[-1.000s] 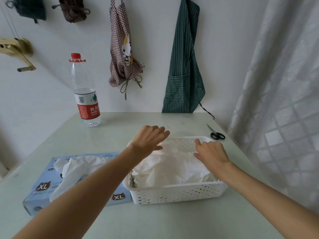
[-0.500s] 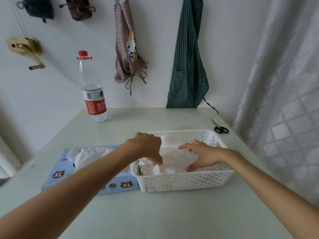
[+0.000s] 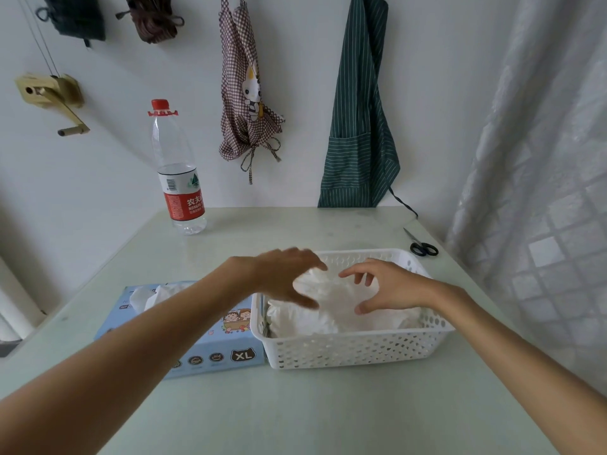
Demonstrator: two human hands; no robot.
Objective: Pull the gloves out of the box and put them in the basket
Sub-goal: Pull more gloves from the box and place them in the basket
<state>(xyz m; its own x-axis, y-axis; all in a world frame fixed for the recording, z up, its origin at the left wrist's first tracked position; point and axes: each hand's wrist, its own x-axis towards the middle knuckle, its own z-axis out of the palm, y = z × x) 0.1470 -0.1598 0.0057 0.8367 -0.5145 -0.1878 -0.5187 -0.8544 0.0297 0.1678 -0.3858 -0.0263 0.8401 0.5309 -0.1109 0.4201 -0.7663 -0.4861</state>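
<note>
Gloves heaped in white basket | left hand, right hand hover above, grip released | risk: springy pile spills over rim; next glove tears leaving box

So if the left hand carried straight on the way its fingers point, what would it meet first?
Most likely the right hand: the left hand points rightward above the white gloves in the white perforated plastic basket. Depth is unclear.
</note>
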